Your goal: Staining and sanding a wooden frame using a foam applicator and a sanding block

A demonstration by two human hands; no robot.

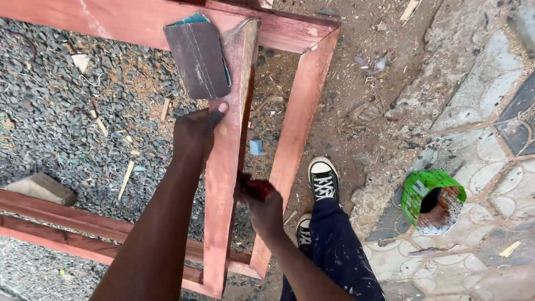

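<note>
Gripping the left edge of a reddish-brown wooden board [227,184], the left hand [195,132] has its fingers closed around the wood, with the thumb laid flat on the broad upper face. That board runs lengthwise away from the person, its near end low in the view by a cross rail [83,234] and its far end resting on the top rail of a red-stained wooden frame [295,134] that lies on the gravel. The right hand [262,202] sits on the opposite, right-hand edge of the same board, nearer the body than the left, with fingers clenched on a small dark red rag [255,188] pressed to the narrow side face. So the board lies between the two hands, its long axis pointing straight ahead; the left hand is farther up it, the right hand lower and against the edge. A sheet of dark sandpaper [198,58] with a teal backing lies on the frame just beyond the left thumb, close but not touching it. To the right, on the patterned stone paving [490,150], stands a cut-open green container [432,202] with a reddish stain inside, well apart from both hands. Black-and-white sneakers [323,178] and paint-flecked dark trousers [340,251] show below the right arm, beside the frame's right upright.
</note>
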